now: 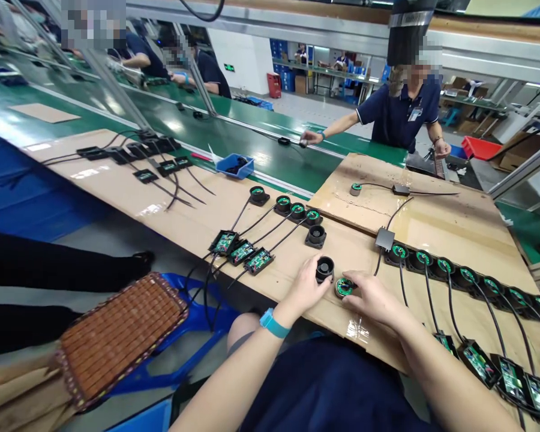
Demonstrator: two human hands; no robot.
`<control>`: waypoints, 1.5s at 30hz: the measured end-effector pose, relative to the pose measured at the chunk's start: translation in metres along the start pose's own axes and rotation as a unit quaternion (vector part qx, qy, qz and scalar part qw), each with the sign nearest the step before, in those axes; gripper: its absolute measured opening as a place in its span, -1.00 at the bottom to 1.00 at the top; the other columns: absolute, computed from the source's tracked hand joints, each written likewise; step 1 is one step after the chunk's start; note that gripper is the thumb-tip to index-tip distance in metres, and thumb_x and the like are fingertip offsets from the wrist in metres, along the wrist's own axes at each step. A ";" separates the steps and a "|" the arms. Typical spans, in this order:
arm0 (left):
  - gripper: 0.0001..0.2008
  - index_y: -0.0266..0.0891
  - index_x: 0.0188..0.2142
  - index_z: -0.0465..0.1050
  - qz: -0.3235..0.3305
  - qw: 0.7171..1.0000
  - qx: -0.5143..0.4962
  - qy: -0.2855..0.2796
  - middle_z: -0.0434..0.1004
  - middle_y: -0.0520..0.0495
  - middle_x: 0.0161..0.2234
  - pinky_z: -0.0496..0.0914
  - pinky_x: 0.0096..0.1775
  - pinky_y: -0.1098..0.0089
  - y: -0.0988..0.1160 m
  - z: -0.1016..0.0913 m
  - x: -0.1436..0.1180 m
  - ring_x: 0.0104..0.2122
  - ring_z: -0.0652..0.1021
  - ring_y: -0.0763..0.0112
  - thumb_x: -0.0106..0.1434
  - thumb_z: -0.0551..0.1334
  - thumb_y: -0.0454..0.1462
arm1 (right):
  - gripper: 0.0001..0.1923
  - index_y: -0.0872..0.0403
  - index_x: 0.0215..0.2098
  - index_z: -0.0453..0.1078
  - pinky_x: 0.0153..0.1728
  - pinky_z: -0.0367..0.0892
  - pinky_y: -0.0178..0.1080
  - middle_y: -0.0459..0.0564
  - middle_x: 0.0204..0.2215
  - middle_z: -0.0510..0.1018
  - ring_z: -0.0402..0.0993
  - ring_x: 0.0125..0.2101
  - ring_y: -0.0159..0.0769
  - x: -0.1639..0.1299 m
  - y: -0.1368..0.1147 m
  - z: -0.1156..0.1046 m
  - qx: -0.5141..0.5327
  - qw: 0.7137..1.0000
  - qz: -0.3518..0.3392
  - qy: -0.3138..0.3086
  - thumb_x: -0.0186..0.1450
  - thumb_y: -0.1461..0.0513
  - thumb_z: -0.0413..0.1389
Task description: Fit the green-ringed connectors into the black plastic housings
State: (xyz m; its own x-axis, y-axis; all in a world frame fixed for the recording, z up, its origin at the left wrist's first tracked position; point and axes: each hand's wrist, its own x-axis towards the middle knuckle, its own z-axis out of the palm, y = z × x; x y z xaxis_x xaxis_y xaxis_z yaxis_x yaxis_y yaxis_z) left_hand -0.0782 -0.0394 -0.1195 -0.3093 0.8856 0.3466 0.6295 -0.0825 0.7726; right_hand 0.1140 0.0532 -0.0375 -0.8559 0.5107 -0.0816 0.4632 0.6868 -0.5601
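My left hand (pixel 302 287) is closed around the side of a black round housing (pixel 325 267), an open cup on a square base, at the table's near edge. Just right of it, my right hand (pixel 372 298) grips a small round part with a green circuit board (pixel 342 287) on its top face. The two parts are close together but apart. Behind them sits another black housing (pixel 315 236), its cup facing up. To the left, cabled housings with green boards (pixel 297 210) lead to open black boxes with circuit boards (pixel 242 251).
A row of cabled round units (pixel 444 267) lies on the right, with opened boxes (pixel 477 361) below. A small blue bin (pixel 234 166) stands near the green conveyor (pixel 270 138). Across it a co-worker (pixel 398 114) reaches over the belt. A stool (pixel 121 336) is at left.
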 end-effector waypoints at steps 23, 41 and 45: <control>-0.10 -0.30 0.34 0.02 -0.038 0.997 0.058 -0.026 0.28 -0.41 0.25 0.26 0.25 -0.12 0.012 -0.002 -0.003 0.26 0.33 -0.11 0.18 0.38 0.00 | -0.53 0.11 0.19 0.38 0.16 0.30 0.00 0.12 0.04 0.57 0.49 0.04 -0.12 -0.008 0.027 -0.001 0.014 0.999 -0.034 0.029 0.33 0.28 0.24; -0.29 -0.22 0.30 0.10 -0.038 0.999 -0.013 -0.014 0.34 -0.30 0.23 0.29 0.24 -0.04 0.007 -0.001 -0.008 0.25 0.37 0.01 0.26 0.33 -0.10 | -0.55 0.11 0.14 0.41 0.09 0.40 -0.12 0.16 0.05 0.54 0.50 0.05 -0.10 0.009 0.009 0.000 0.021 0.995 -0.100 -0.010 0.30 0.22 0.27; -0.44 -0.19 0.24 0.20 -0.038 0.999 -0.037 0.002 0.40 -0.26 0.19 0.31 0.24 0.00 0.006 -0.001 -0.007 0.22 0.41 0.07 0.31 0.29 -0.18 | -0.61 0.09 0.10 0.41 0.02 0.44 -0.13 0.09 -0.03 0.59 0.55 -0.05 -0.15 0.005 0.009 0.009 0.015 0.999 -0.048 -0.003 0.31 0.30 0.20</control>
State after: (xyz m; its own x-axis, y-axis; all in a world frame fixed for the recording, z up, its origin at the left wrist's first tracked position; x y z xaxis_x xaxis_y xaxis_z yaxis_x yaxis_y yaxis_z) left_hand -0.0731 -0.0461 -0.1168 -0.3571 0.8885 0.2881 0.5495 -0.0496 0.8341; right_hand 0.1120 0.0570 -0.0500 -0.8976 0.4397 -0.0320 0.3718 0.7161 -0.5908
